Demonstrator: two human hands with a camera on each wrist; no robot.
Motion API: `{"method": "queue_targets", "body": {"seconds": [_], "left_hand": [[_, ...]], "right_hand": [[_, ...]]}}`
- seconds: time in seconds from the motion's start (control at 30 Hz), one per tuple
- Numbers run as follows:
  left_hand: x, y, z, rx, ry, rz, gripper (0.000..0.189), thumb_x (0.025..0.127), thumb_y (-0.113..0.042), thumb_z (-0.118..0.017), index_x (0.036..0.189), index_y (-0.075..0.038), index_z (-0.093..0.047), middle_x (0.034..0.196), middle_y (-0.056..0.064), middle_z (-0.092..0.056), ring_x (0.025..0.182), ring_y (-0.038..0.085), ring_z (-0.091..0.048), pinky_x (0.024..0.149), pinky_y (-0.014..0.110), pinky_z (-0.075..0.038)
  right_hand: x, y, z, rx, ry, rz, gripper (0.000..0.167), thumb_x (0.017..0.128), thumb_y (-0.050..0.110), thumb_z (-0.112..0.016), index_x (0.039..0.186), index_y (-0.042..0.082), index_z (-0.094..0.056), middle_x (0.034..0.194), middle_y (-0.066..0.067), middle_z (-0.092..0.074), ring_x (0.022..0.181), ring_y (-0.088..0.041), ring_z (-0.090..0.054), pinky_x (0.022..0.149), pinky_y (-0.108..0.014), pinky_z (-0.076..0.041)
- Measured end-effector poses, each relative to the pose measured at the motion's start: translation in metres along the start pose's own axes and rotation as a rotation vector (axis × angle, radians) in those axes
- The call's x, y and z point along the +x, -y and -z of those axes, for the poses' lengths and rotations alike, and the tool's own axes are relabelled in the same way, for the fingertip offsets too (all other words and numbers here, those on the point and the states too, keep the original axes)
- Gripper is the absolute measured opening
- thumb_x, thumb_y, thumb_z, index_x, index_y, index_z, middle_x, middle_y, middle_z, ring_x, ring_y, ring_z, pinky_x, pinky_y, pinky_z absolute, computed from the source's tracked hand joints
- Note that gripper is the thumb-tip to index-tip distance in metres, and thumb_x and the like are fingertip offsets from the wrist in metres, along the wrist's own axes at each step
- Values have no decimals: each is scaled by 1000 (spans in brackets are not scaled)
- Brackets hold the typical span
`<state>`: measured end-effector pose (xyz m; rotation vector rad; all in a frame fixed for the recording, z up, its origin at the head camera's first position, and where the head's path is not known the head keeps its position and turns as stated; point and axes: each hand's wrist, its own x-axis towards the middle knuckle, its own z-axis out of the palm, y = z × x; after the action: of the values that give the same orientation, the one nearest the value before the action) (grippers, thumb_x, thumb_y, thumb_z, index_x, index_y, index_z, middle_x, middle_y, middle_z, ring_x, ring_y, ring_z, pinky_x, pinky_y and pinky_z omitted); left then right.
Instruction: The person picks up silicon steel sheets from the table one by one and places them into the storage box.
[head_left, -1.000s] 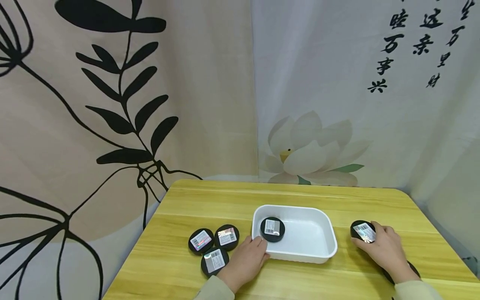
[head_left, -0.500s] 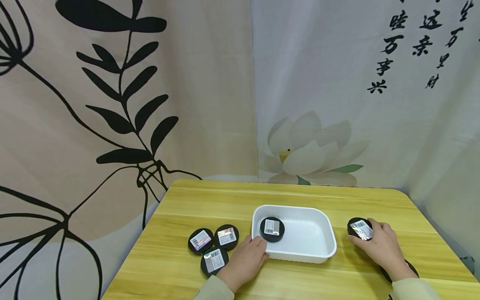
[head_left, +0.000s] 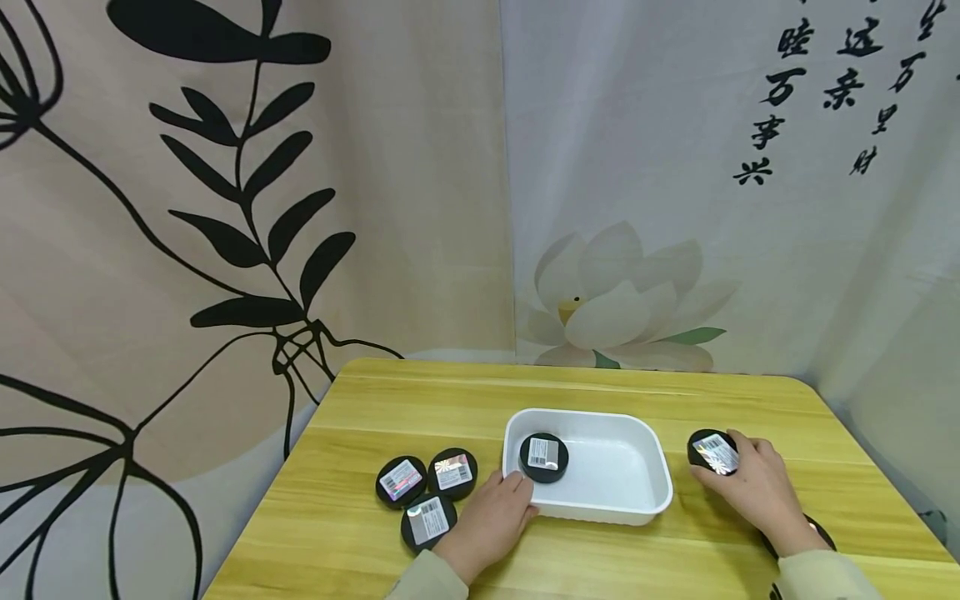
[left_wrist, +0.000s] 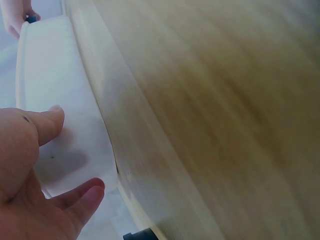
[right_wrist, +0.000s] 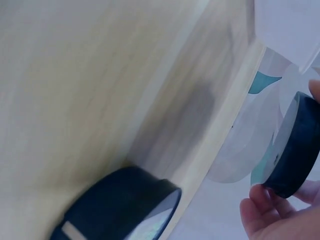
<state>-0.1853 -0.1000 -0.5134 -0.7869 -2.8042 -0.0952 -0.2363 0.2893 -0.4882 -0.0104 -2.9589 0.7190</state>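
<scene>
The left hand [head_left: 491, 525] reaches forward, thumb [left_wrist: 49, 124] spread from the fingers [left_wrist: 87, 202]; the right hand [head_left: 761, 487], raised, pinches with thumb and fingers.

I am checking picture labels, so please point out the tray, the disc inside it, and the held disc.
Tray [head_left: 603, 468]: head view, bare inner floor.
Inside disc [head_left: 544, 457]: head view, middle of its upper face.
Held disc [right_wrist: 296, 147]: right wrist view, dark side wall.

Smooth white plastic tray [head_left: 611, 479], wood-grain table [head_left: 337, 454]
</scene>
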Motion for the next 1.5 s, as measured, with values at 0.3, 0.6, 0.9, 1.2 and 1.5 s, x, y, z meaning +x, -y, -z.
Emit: {"method": "queue_targets", "body": {"seconds": [0.3, 0.6, 0.9, 1.2, 1.5], "left_hand": [[-1, 0, 2, -1, -7, 3, 19, 99, -34, -61, 96, -16, -57, 89, -5, -54, 80, 15, -48, 74, 26, -43], [-1, 2, 0, 20, -28, -16, 19, 99, -34, -62, 95, -16, -56, 88, -5, -53, 80, 14, -48, 75, 26, -44], [0, 1, 1, 33, -64, -25, 21, 98, -34, -63, 91, -16, -55, 87, -5, -54, 79, 15, -49, 75, 26, -43], [-1, 1, 0, 27, -63, -18, 20, 98, -34, -63, 91, -17, -56, 87, -5, -54, 79, 15, -50, 73, 26, -43], [-1, 1, -1, 17, -49, -14, 20, 99, -34, -62, 92, -17, -56, 87, -5, -53, 80, 15, -49, 74, 26, -43]], "right_hand": [[4, 12, -1, 23, 7, 13, 107, 84, 58, -72, 147, -17, -31, 134, -45, -37, 118, -58, -40, 92, -70, -41], [7, 23, -2, 48, 9, 12, 108, 84, 59, -73, 148, -16, -29, 136, -45, -34, 119, -57, -40, 93, -70, -41], [9, 30, -1, 48, 12, 14, 107, 83, 56, -74, 147, -16, -30, 135, -44, -35, 119, -56, -40, 93, -70, -42], [12, 36, -3, 43, 25, 33, 109, 82, 60, -74, 147, -16, -31, 136, -44, -37, 119, -56, -41, 94, -70, -42], [14, 50, -4, 66, 38, 46, 109, 83, 59, -74, 148, -16, -30, 139, -43, -35, 122, -55, -39, 97, -70, -41]]}}
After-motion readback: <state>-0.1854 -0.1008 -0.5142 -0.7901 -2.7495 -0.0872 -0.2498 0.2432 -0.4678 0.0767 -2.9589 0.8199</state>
